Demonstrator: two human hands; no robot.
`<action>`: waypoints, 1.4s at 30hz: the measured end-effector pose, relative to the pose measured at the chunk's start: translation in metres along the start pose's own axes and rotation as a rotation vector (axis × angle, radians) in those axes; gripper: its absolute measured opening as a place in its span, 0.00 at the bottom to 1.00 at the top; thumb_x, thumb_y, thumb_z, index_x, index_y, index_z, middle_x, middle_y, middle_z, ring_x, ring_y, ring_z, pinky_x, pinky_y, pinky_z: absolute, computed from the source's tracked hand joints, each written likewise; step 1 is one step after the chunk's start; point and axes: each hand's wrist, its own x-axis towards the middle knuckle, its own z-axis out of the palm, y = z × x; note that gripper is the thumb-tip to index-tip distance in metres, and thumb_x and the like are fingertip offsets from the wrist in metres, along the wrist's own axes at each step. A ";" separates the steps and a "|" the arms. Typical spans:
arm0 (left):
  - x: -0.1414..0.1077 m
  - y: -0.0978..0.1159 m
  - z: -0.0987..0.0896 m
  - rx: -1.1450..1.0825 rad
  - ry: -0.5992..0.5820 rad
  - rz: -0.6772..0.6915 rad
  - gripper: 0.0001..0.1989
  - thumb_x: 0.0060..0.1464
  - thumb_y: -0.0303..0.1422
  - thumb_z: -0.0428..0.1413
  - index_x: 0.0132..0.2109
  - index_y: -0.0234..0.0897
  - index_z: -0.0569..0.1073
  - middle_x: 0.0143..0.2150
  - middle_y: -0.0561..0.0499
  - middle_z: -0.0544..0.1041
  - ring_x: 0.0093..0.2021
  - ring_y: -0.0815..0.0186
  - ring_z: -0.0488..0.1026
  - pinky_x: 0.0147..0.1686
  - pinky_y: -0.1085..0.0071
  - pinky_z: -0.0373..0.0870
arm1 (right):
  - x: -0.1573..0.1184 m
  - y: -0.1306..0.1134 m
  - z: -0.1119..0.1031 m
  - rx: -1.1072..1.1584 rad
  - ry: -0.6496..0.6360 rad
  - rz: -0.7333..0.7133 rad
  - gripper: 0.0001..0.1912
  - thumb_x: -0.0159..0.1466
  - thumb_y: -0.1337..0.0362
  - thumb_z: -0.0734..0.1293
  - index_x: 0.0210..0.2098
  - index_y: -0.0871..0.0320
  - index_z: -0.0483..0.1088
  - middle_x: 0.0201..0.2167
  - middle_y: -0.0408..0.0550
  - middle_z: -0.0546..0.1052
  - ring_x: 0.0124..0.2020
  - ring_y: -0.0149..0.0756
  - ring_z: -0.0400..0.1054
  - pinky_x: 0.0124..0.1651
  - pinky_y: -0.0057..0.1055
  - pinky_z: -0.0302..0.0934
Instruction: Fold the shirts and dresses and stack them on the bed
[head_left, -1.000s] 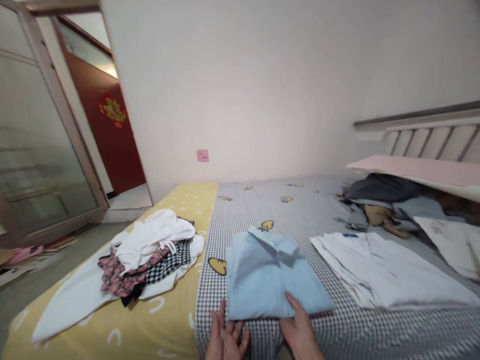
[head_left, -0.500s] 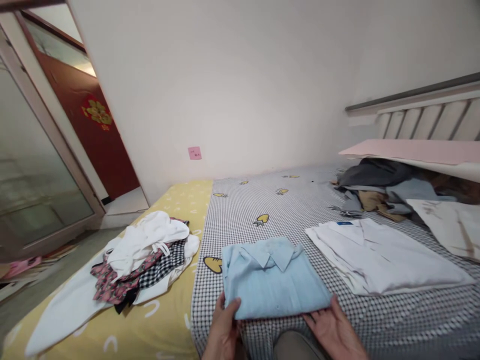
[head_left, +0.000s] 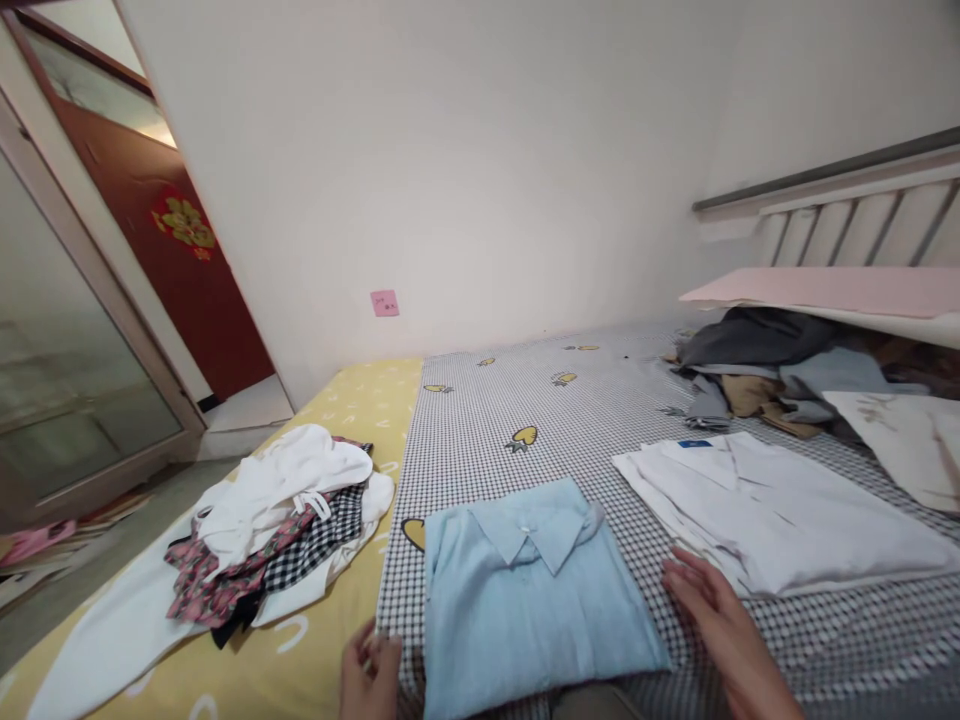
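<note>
Both the left hand point(head_left: 369, 672) and the right hand point(head_left: 720, 610) are empty, either side of a folded light-blue shirt point(head_left: 525, 610) lying collar-up on a checked bedsheet point(head_left: 480, 450). The left hand is half-curled, just off the shirt's lower left edge; the right is open, fingers spread and low, its tips by a folded white shirt point(head_left: 780, 515). Light, flat fingers suit such a fold, keeping its edges square without rucking the collar. A heap of clothes point(head_left: 262, 530) lies further left.
</note>
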 end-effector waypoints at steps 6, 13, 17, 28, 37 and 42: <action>0.033 0.099 0.086 0.471 -0.355 0.556 0.22 0.59 0.44 0.49 0.54 0.36 0.69 0.56 0.38 0.73 0.58 0.53 0.69 0.60 0.52 0.64 | 0.047 -0.062 0.066 -0.863 -0.269 -0.498 0.23 0.65 0.53 0.54 0.47 0.52 0.76 0.50 0.51 0.79 0.55 0.49 0.68 0.60 0.49 0.57; 0.040 0.092 0.141 0.965 -0.453 0.508 0.13 0.46 0.27 0.63 0.42 0.37 0.75 0.68 0.35 0.65 0.70 0.38 0.54 0.62 0.33 0.49 | 0.059 -0.060 0.109 -1.243 -0.511 -0.491 0.09 0.53 0.64 0.70 0.35 0.49 0.77 0.48 0.45 0.79 0.53 0.50 0.67 0.56 0.50 0.53; 0.027 0.089 0.132 0.959 -0.302 0.689 0.07 0.55 0.29 0.57 0.42 0.38 0.74 0.68 0.41 0.65 0.69 0.47 0.57 0.65 0.45 0.50 | 0.063 -0.065 0.110 -1.154 -0.458 -0.605 0.05 0.57 0.65 0.67 0.33 0.50 0.74 0.41 0.43 0.79 0.50 0.45 0.67 0.57 0.48 0.50; 0.049 0.074 0.118 1.007 -0.165 0.417 0.10 0.62 0.35 0.50 0.47 0.36 0.70 0.47 0.42 0.78 0.49 0.54 0.75 0.46 0.62 0.67 | 0.069 -0.055 0.159 -0.985 -0.082 -0.713 0.21 0.66 0.63 0.61 0.58 0.50 0.68 0.60 0.53 0.72 0.58 0.50 0.63 0.65 0.62 0.39; 0.017 0.079 0.131 0.940 -0.535 0.926 0.24 0.65 0.36 0.47 0.66 0.48 0.65 0.74 0.46 0.56 0.75 0.52 0.46 0.71 0.44 0.36 | 0.022 -0.018 0.131 -1.096 -0.381 -0.743 0.25 0.69 0.52 0.60 0.65 0.41 0.63 0.72 0.45 0.56 0.73 0.57 0.43 0.69 0.65 0.31; 0.015 0.028 0.139 0.799 -0.698 0.687 0.27 0.63 0.43 0.51 0.67 0.49 0.63 0.75 0.45 0.52 0.75 0.48 0.44 0.71 0.41 0.32 | 0.040 0.014 0.130 -1.189 -0.467 -0.575 0.26 0.69 0.50 0.60 0.66 0.37 0.60 0.71 0.42 0.58 0.73 0.56 0.43 0.68 0.70 0.27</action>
